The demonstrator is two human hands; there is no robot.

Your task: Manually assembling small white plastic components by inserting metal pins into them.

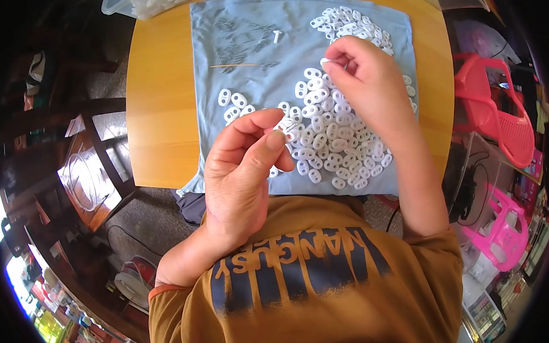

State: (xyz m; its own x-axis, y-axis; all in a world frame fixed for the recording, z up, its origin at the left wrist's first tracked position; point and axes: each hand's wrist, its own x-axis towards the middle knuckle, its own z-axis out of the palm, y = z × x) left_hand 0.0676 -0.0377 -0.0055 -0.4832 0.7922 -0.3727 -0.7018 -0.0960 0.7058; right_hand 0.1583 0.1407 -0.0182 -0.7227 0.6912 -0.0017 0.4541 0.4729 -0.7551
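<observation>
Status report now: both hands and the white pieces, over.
Left hand pinched, fingers closed on something too small to tell. Right hand pinching one white piece. Pile of white pieces on blue cloth. Nothing in the way.

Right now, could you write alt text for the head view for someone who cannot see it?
Two bare hands work over a heap of small white oval pieces on a blue cloth covering a wooden table. The right hand pinches one piece; the left hand holds its fingertips together near the heap.

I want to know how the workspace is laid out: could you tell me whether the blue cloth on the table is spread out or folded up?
Spread out: the blue cloth lies flat on the wooden table, with white plastic pieces scattered over it.
</observation>
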